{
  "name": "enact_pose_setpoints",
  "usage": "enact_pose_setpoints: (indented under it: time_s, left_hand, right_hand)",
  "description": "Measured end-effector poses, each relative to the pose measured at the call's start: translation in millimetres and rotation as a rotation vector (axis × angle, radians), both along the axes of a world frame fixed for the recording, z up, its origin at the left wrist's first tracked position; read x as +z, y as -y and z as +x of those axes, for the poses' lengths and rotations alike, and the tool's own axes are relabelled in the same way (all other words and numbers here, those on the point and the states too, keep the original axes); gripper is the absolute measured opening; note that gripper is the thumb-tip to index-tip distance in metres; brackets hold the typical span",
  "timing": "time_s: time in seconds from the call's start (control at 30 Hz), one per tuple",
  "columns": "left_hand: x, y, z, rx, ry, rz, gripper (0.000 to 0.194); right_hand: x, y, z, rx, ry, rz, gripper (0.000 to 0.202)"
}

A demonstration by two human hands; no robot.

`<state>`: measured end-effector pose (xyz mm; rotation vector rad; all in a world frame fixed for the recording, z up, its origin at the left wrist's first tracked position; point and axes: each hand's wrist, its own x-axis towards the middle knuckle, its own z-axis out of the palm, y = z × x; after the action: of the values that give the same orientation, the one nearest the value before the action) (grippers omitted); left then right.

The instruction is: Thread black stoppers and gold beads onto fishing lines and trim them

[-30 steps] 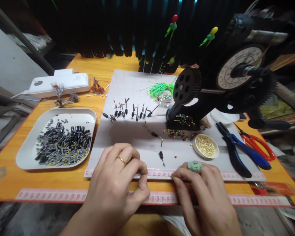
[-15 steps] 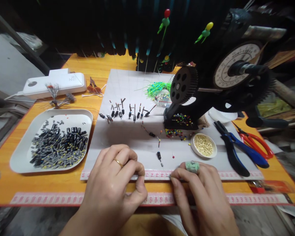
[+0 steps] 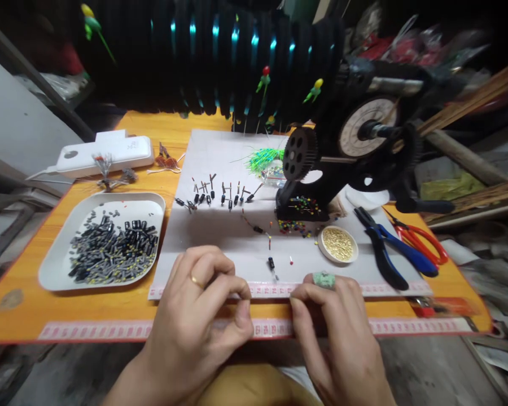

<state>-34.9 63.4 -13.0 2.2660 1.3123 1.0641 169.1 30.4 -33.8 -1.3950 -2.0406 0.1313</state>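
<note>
My left hand, with a gold ring, is closed in a pinch over the near edge of the grey board. My right hand pinches too, a short way to the right, with green tape around one finger. Whatever the fingertips hold is too thin or hidden to make out. Between the hands runs a pink-and-white measuring tape along the board's edge. Just beyond lie a small black cylinder with a grey bit by it and a red-headed pin.
Behind stands a black ribbed drum with gears and a crank. A white tray of black and grey pieces is left. At right are a dish of golden bits, blue-handled pliers and red-handled scissors. A white power bank lies back left.
The camera view has shifted, so more of the drum shows and the table sits slightly differently. Both hands keep their pinched pose, nearly the same distance apart.
</note>
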Motion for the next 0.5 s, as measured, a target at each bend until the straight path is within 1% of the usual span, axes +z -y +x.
enact_pose_setpoints:
  time_s: [0.07, 0.13, 0.2, 0.27, 0.3, 0.33, 0.4, 0.5]
  left_hand:
    - [0.2, 14, 2, 0.002, 0.046, 0.045, 0.019]
    - [-3.7, 32, 5, 0.005, 0.102, 0.044, 0.022]
    - [-11.4, 48, 8, -0.005, 0.158, -0.014, 0.023]
    - [-19.3, 61, 9, -0.033, 0.202, -0.076, 0.022]
    - [-21.7, 65, 9, -0.044, 0.218, -0.107, 0.021]
    - [-22.5, 66, 9, -0.053, 0.228, -0.144, 0.020]
    - [-18.7, 65, 7, -0.088, 0.244, -0.255, 0.018]
    - [-4.7, 57, 10, -0.139, 0.314, -0.412, 0.021]
  right_hand:
    - [0.4, 8, -5, 0.002, -0.185, -0.046, 0.014]
    - [2.0, 16, -11, -0.002, -0.497, -0.196, 0.010]
    - [4.4, 23, -18, -0.010, -0.872, -0.449, 0.007]
    - [7.0, 29, -23, 0.025, -1.210, -0.716, 0.015]
    - [8.4, 31, -25, 0.062, -1.336, -0.821, 0.018]
    - [10.0, 33, -26, 0.103, -1.434, -0.895, 0.021]
    - [13.5, 37, -27, 0.157, -1.560, -0.967, 0.024]
    - [17.1, 44, -28, 0.183, -1.624, -1.007, 0.027]
